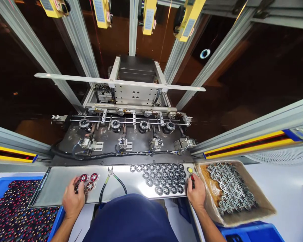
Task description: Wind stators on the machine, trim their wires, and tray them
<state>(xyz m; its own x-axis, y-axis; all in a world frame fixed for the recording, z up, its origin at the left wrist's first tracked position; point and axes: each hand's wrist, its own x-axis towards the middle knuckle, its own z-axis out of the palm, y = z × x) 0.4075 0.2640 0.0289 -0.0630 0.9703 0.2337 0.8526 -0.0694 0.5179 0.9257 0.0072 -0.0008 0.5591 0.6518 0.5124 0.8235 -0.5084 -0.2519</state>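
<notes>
My left hand (74,199) is at the left of the metal tray (53,185), fingers closed around a dark motor stator, mostly hidden by them. Right beside it lie stators with red windings: one (83,177) behind the fingertips, another (94,177) to the right, and a more coppery one (90,186) nearer me. At the tray's right end, my right hand (197,192) has thumb and fingers curled about a small red-and-black control knob (192,178). Just above that is a round yellow button (190,170). Wire cutters (110,174) with green-and-black handles lie open between my hands.
Rows of bare stators (164,178) cover the tray's right half. A cardboard box (262,208) of bare stators stands right, a blue bin (0,188) of wound ones left. Ahead is a winding machine with several stator holders (115,125), flanked by yellow sensor bars (247,144).
</notes>
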